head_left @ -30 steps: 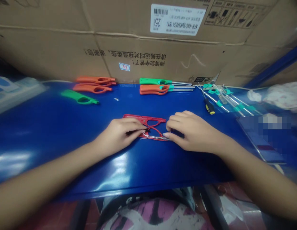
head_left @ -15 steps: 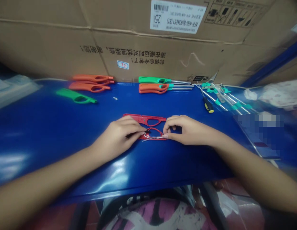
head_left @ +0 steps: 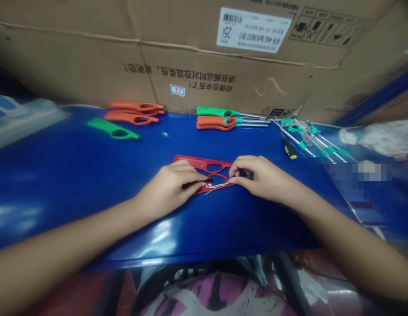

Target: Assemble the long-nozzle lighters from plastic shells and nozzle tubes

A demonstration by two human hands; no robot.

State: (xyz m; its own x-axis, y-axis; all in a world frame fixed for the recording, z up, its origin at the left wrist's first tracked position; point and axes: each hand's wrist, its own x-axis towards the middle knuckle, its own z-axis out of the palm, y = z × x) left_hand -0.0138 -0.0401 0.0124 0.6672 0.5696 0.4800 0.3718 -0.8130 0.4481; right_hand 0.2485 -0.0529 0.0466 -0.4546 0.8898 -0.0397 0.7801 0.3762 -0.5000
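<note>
Two red plastic lighter shell halves lie on the blue table in front of me. The far half lies free. The near half has a thin white wire across its loop. My left hand is closed, fingers pressed on the near half's left end with a dark thin part at the fingertips. My right hand is closed in a pinch at the near half's right end, on the wire or a small dark part.
Orange shells, a green shell and two finished lighters lie along the back. A black-and-yellow screwdriver and teal-tipped metal tubes sit at the right. A big cardboard box walls the back edge.
My right hand has drawn its fingers in from a flat spread to a tight pinch at the shell's right end. The left hand stays put.
</note>
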